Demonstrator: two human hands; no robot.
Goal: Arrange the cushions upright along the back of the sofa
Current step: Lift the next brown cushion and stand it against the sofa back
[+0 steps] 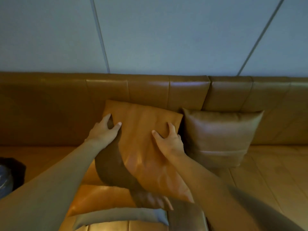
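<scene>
Sofa back [150,87]; tan cushion [146,147] between hands, lower corner blurred.

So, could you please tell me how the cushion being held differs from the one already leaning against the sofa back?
The held cushion is a brighter orange-tan; the placed cushion is a duller olive-brown. The held cushion is tilted, gripped at both sides by the left hand and right hand; the placed cushion stands upright and untouched against the sofa back. Both look like square, leather-like cushions.
</scene>
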